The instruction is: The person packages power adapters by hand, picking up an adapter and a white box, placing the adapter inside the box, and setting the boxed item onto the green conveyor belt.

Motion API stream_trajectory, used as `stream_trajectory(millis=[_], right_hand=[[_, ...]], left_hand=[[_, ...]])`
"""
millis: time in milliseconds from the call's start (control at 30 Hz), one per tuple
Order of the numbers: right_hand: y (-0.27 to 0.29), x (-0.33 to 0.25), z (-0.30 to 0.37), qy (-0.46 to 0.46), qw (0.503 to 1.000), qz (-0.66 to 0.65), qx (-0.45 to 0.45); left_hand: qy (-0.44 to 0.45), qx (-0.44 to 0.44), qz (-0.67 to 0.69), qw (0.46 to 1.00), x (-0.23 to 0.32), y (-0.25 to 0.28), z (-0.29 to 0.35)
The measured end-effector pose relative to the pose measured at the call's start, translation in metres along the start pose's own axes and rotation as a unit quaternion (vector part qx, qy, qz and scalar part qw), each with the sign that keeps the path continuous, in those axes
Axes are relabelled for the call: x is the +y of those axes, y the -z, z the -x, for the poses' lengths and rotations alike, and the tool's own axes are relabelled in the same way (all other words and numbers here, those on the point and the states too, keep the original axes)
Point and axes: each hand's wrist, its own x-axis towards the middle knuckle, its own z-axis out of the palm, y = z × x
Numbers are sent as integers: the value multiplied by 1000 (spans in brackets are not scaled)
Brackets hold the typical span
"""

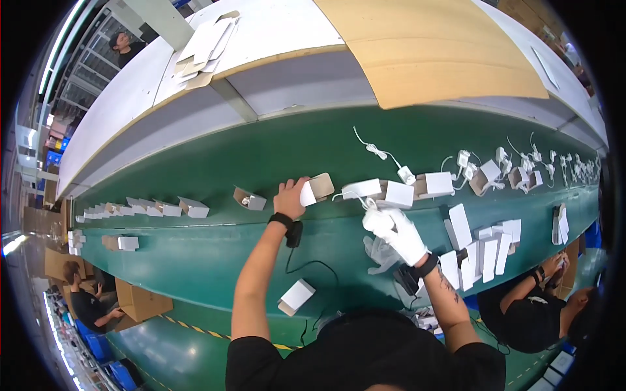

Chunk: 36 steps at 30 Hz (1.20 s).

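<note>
My bare left hand [289, 198] is closed around the side of a small white box [318, 188] with a raised flap and a grey-brown inside. In a white glove, my right hand [407, 241] grips a white power adapter [376, 220], whose thin cable loops up toward the box. Just beyond that hand stand more white boxes [399, 195] on the green belt. Another white adapter [405, 174] with a bundled cable lies behind them. A crumpled clear plastic bag [381, 254] rests below my right hand. Both wrists wear black bands.
Boxes line the belt at left [194, 207]; adapters with cables [502, 156] lie at right. Upright white boxes [486, 257] stand near my right forearm. One box [297, 298] lies near me. A cardboard sheet [430, 52] overhangs the shelf. A co-worker [531, 313] sits at right.
</note>
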Motion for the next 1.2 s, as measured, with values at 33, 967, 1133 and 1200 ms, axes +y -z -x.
stream_trajectory(millis=[33, 967, 1133, 1200], right_hand=[[0, 4, -2, 20, 1000, 8, -12], [13, 67, -95, 101, 837, 484, 234], [-1, 160, -129, -83, 802, 576, 135], [-3, 162, -145, -117, 808, 571, 92]], left_hand=[[-58, 14, 18, 998, 7, 10, 10], [40, 241, 369, 897, -5, -20, 20], [101, 245, 488, 832, -53, -72, -2], [93, 237, 534, 806, -61, -76, -1]])
